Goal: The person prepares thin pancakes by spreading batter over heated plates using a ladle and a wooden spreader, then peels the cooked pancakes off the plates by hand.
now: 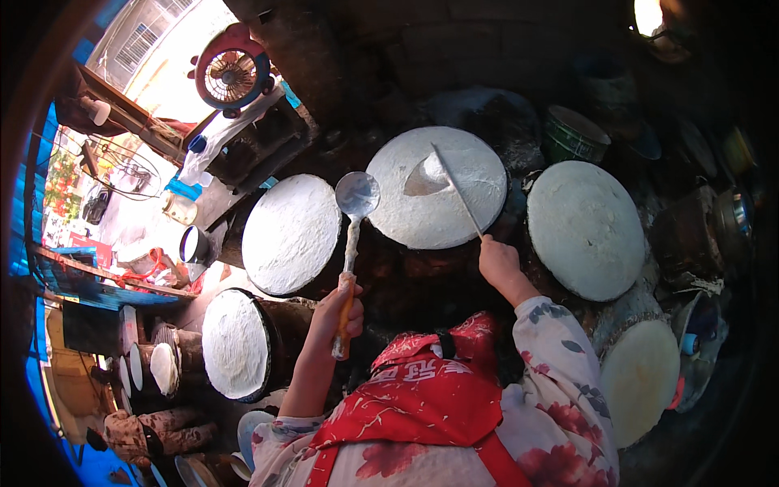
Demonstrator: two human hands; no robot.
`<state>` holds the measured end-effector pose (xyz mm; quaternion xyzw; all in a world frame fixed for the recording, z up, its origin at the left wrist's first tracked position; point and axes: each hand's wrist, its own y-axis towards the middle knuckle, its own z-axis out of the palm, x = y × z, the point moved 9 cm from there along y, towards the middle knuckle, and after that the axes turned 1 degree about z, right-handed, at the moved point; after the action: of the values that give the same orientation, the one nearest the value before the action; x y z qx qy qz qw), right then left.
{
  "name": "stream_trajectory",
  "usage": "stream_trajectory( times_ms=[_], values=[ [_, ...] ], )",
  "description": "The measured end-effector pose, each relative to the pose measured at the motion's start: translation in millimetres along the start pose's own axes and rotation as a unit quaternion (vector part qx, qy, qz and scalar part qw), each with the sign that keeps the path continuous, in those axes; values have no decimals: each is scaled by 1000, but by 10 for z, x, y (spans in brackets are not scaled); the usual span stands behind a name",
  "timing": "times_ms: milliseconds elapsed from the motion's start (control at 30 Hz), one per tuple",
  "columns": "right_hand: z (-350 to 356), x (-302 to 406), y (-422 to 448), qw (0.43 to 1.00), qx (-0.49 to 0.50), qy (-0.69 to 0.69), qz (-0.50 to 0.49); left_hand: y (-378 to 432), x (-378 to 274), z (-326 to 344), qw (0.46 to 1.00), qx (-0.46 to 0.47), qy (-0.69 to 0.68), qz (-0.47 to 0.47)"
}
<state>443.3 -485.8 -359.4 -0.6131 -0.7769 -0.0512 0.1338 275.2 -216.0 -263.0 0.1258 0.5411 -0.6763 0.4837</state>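
My left hand [336,313] grips the orange handle of a metal ladle [358,195]. White residue coats the ladle's neck, and its bowl is raised between two round griddles. In my right hand [500,262] is a long thin stick or flat spreader [462,198], held near its lower end. It reaches over the middle round griddle [389,210], which is coated in a white batter-like layer. Beside the stick, a greyish patch [420,181] and a whiter lump [434,167] show on that layer. To the left, another white-coated griddle [292,234] lies close to the ladle.
More white-topped rounds stand around me: one at right [587,231], one at lower right [642,380], one at lower left [236,344]. A small fan [231,76] stands at upper left. Behind the middle griddle is a green bucket [575,135]. A brown-stained glove-like cloth [161,431] lies lower left.
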Motion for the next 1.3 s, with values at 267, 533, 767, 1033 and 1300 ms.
stream_trajectory(
  times_ms=[267,533,767,1033,1300],
  values=[
    [-108,-81,381,999,-24,-4,-37,3,37,20,1000,-18,10,-7],
    [-278,129,611,997,-21,26,-64,37,69,39,999,-30,19,-25],
    [-103,339,485,988,33,-8,-151,100,40,12,999,-32,38,-19],
    [-100,165,264,982,57,-28,-178,289,-97,-53,991,-49,126,1],
    [9,-621,-661,995,-49,23,88,868,-175,-311,966,-26,252,44]
  ],
)
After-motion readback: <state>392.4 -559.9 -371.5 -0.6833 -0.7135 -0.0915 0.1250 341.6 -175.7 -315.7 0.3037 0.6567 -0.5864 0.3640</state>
